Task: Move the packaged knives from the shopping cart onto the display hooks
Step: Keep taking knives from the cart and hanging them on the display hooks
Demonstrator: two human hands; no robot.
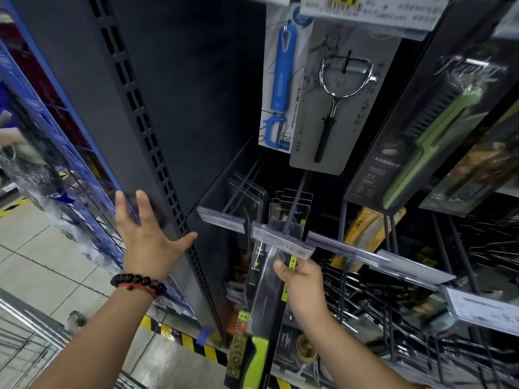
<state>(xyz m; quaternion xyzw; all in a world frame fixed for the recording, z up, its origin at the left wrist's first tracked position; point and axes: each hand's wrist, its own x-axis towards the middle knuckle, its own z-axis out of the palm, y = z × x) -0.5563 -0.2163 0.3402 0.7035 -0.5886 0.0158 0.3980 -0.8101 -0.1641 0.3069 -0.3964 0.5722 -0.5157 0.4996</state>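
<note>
Packaged knife (pixel 264 313), black card with a lime-green handle, hangs low at centre frame pinched by the right hand (pixel 302 284) just under a display hook (pixel 292 209), while the left hand (pixel 146 231), fingers spread, rests on the grey shelf upright (pixel 157 153).

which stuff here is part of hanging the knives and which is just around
Part of the job: packaged knife, right hand, display hook, cart.
Just around: blue peeler, metal peeler, green tool, price tag.
</note>
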